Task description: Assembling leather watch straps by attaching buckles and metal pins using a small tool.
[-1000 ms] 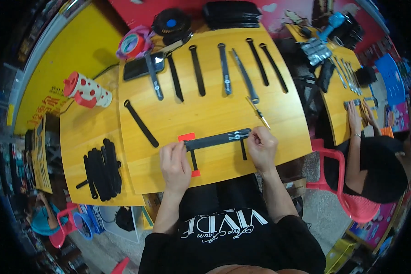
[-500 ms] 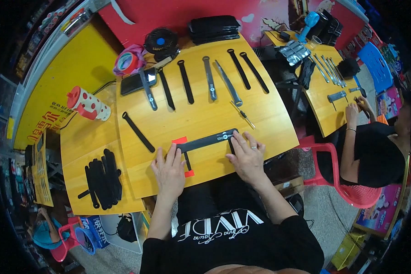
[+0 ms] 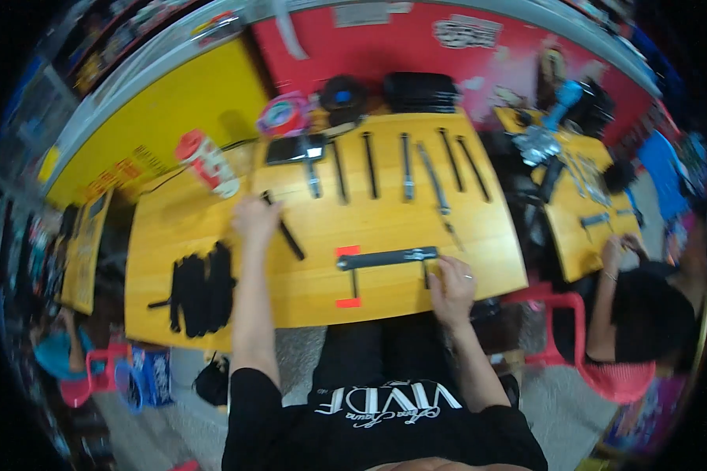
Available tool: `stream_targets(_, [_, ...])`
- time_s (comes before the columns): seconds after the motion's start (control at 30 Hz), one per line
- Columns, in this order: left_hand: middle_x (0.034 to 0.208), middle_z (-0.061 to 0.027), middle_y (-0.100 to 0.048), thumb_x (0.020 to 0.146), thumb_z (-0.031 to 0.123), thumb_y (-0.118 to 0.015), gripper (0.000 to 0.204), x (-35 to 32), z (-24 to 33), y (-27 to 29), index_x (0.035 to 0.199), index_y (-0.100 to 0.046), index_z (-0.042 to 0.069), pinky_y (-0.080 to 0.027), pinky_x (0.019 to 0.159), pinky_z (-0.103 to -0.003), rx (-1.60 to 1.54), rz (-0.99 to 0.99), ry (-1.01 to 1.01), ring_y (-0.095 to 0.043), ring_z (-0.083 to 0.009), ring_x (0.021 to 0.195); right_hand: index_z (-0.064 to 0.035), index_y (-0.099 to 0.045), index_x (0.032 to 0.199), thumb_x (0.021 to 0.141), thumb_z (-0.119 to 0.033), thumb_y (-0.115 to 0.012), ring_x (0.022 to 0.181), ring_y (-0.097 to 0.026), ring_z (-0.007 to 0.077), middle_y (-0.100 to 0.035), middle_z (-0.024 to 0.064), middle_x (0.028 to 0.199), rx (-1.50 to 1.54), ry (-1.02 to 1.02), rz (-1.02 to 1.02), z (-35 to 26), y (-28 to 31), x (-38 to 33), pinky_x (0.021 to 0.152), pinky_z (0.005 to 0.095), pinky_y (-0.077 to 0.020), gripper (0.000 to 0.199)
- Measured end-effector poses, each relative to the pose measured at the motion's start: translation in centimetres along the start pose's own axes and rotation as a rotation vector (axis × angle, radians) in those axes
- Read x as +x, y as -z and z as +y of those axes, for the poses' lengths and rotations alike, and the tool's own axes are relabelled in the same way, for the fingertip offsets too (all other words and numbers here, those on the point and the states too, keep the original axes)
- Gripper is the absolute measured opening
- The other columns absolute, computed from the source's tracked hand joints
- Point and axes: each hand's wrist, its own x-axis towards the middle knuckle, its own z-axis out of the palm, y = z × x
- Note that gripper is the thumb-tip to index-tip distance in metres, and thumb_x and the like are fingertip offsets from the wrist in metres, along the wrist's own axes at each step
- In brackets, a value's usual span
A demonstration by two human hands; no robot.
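Note:
My left hand [image 3: 257, 220], blurred by motion, is at the upper end of a black hook-and-loop cable strap [image 3: 288, 235] on the yellow table. Whether its fingers grip the strap does not show. Beside the right end of a wider dark strip [image 3: 389, 259], my right hand [image 3: 454, 286] rests open, fingers stretched out. That strip lies crosswise near the front edge, with a thin black strap [image 3: 354, 284] running down from its left end between two red tape marks [image 3: 348, 303]. Another short dark piece [image 3: 426, 275] shows below its right end.
Several straps [image 3: 371, 165] lie in a row behind, near a phone [image 3: 294, 149] and a small fan [image 3: 342, 100]. A pile of black straps [image 3: 202, 289] lies left, below a spotted cup [image 3: 206, 163]. At the right table [image 3: 569, 251] sits another person [image 3: 644, 306].
My left hand has left the wide strip's left end and reached up-left to the lone black strap. My right hand has slid off the strip's right end. The view has swung left.

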Motion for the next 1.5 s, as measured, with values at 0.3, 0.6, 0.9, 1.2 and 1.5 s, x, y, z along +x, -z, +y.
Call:
stream_targets(0.3, [0.063,-0.0142,-0.065,0.080,0.037,-0.076,0.040,4.6,-10.5,-6.0,0.073,-0.069,-0.002,-0.043,0.058,-0.041,-0.501,0.003,-0.131,-0.057,-0.0256,0.056,-0.0036,-0.062,0.103,0.081,-0.008,-0.064,0.105,-0.059,0.0316,-0.064,0.0125,0.110,-0.065,0.017,0.045,0.2,-0.4,0.3,0.083,0.0433,-0.0419,0.022])
stream_targets(0.6, [0.072,-0.0052,-0.064,0.094,0.014,-0.066,0.013,-8.5,-3.5,6.5,0.088,-0.068,0.003,-0.027,0.044,-0.018,-1.516,0.064,-0.156,-0.048,-0.0087,0.052,0.0014,-0.063,0.107,0.092,-0.001,-0.061,0.093,-0.062,0.0214,-0.063,0.0130,0.103,0.620,-0.303,0.083,-2.2,1.0,-0.7,0.081,0.0298,-0.0488,0.016])
stream_targets(0.9, [0.089,-0.0157,-0.064,0.095,0.018,-0.064,0.019,-22.2,6.6,3.1,0.093,-0.064,-0.001,-0.049,0.061,-0.029,-1.975,-0.612,-0.792,-0.063,-0.0234,0.076,0.0056,-0.054,0.129,0.099,-0.023,-0.058,0.068,-0.065,0.0139,-0.069,0.0174,0.096,1.849,-0.875,-0.765,-5.8,5.8,0.0,0.055,0.0217,-0.0482,0.041])
stream_targets(1.2, [0.086,-0.0088,-0.062,0.095,0.003,-0.061,0.011,-21.2,4.7,-1.0,0.096,-0.068,-0.004,-0.047,0.054,-0.021,-1.356,-0.710,-0.299,-0.061,-0.0113,0.066,0.0007,-0.071,0.093,0.086,-0.006,-0.072,0.066,-0.058,0.0055,-0.065,0.0005,0.078,1.036,-0.616,-0.443,1.1,7.2,0.7,0.059,0.0194,-0.0443,0.010])
stream_targets(1.5, [0.081,-0.0045,-0.063,0.088,-0.006,-0.064,0.015,-18.7,3.0,-2.5,0.102,-0.068,-0.003,-0.047,0.050,-0.020,-1.473,-0.737,-0.045,-0.063,-0.0102,0.064,0.0026,-0.070,0.095,0.088,0.001,-0.067,0.066,-0.057,0.0080,-0.061,0.0043,0.079,1.048,-0.555,-0.306,1.6,4.3,2.0,0.057,0.0197,-0.0432,0.008])
